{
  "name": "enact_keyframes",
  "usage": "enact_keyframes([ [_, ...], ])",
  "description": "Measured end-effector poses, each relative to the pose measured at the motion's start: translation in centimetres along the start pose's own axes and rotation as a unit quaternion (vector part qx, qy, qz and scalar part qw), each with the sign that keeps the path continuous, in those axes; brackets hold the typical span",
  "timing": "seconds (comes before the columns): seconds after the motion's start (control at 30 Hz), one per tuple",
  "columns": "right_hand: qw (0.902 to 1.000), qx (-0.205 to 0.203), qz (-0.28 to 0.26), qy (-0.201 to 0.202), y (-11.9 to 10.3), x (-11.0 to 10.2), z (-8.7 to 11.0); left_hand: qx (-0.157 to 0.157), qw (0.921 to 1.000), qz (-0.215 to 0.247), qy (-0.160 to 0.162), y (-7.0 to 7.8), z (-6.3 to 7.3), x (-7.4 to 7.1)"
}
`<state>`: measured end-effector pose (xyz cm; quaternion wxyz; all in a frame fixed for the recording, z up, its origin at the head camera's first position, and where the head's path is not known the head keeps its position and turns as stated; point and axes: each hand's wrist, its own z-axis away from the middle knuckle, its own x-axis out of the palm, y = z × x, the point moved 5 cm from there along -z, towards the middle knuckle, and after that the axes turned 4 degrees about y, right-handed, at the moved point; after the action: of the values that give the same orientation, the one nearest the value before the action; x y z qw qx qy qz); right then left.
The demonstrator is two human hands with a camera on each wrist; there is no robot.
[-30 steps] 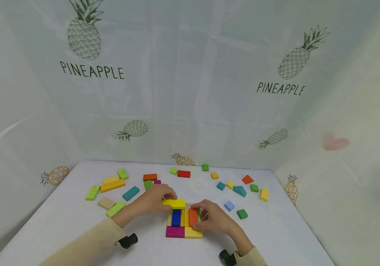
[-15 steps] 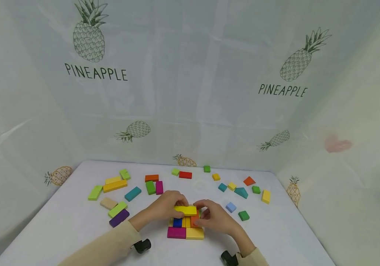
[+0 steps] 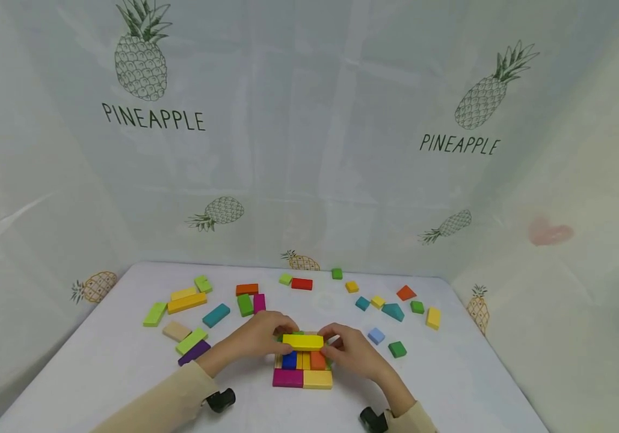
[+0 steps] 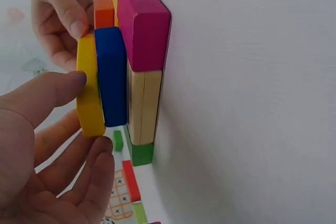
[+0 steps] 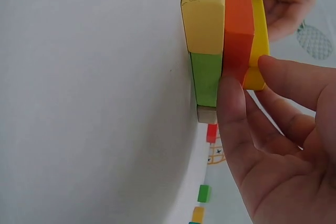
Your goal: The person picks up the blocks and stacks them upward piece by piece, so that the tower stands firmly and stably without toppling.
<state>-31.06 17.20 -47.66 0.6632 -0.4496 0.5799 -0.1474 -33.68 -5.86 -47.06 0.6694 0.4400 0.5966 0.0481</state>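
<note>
Two tiers of coloured blocks appear to be laid in the head view, with a third just being started: a long yellow block (image 3: 302,343) sits across the top of the pile, held at its ends by the left hand (image 3: 267,337) and the right hand (image 3: 355,353). Nearest the person, a magenta block (image 3: 287,378) and a pale yellow block (image 3: 317,379) form the front of the base, while a blue block (image 3: 289,361) and an orange block (image 3: 317,360) show between them and the yellow block. Plenty lies unused on the white table (image 3: 450,385), among it a purple block (image 3: 194,353), a teal triangle (image 3: 393,311) and a light blue block (image 3: 376,336), so much of the set is outside the pile. From the left wrist, the left thumb and fingers close in a light pinch about one end of the yellow block, which looks to lie against the blue block; beneath that, cream blocks (image 4: 145,106) and a green block (image 4: 140,154) finish this side of the base. From the right wrist, the right hand's digits are bent round the other end, lightly closed, with one finger alongside the orange block; a light green block (image 5: 206,80) fills the base below. The yellow block seems nearly or fully seated, its release not yet done; whether it bears its full weight on the pile cannot be told.
</note>
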Motion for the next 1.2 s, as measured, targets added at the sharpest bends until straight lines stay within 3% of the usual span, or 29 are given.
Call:
enact_keyframes([
  [0.2,0.9998,0.019,0.001,-0.002,0.07,0.12,-0.05,0.013,0.9998,0.016,0.002,-0.10,0.62,-0.61],
  [0.5,0.9997,0.019,-0.013,-0.002,-0.15,0.15,0.11,0.025,0.9992,0.032,-0.003,0.21,0.64,-0.32],
  [1.2,0.9999,0.013,-0.007,0.000,-0.53,0.12,0.22,0.021,0.9986,0.046,-0.017,0.52,0.94,-0.51],
])
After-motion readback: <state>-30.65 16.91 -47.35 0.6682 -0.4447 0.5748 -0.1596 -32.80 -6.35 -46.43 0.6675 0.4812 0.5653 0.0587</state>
